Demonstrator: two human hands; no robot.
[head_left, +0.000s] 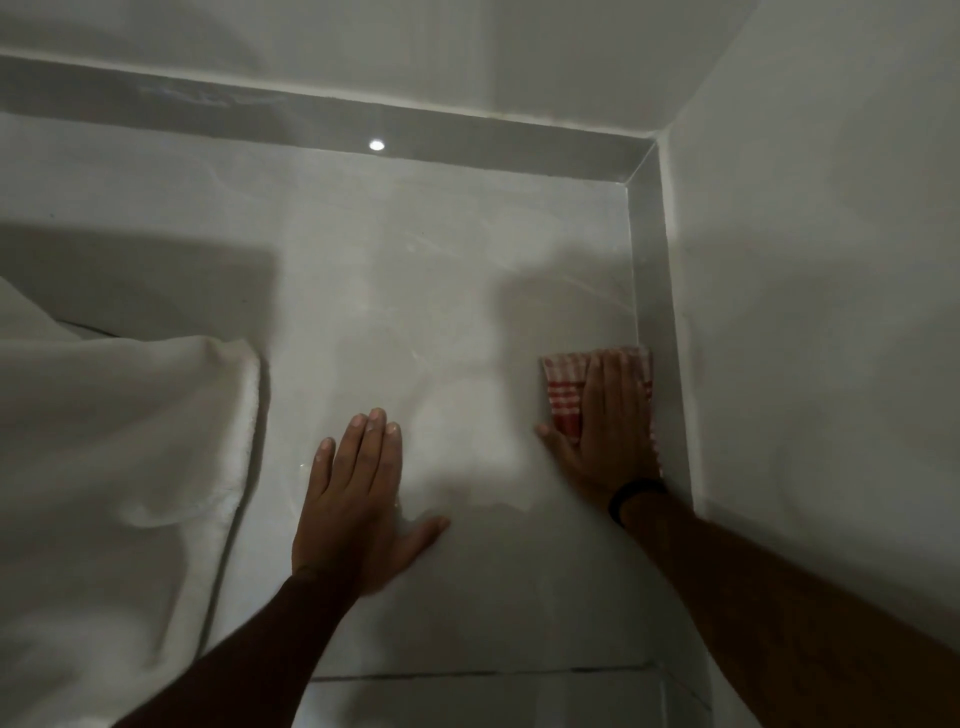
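- A dark grout joint (467, 674) is seen crossing the glossy grey tiled floor (467, 291) at its near edge, between two bare forearms.
- The left hand (358, 499) is laid palm down on the floor, towards the near middle. Its fingers are held straight and close together, the thumb is spread out to the right, and nothing is held.
- A black wristband (631, 493) is worn on the right wrist.
- The right hand (608, 426) is placed farther off, at the floor's right edge. Its fingers are stretched flat, slightly apart, and pressed down on a red-and-white checked cloth (563, 384).
- The cloth is spread on the floor under that hand, with its right side touching the skirting tile (649, 260) along the right edge. Its far-left part shows beyond the fingers and thumb.
- The two hands are kept well apart.
- A white rumpled fabric (130, 441) is draped over the floor's left edge, near the left hand but not touching it.
- A second grey skirting strip (311, 119) is run along the far edge, meeting the right one at the far right corner.
- A small round light reflection (376, 145) is seen on that far strip.
- Pale plain walls (805, 260) are raised above both strips.
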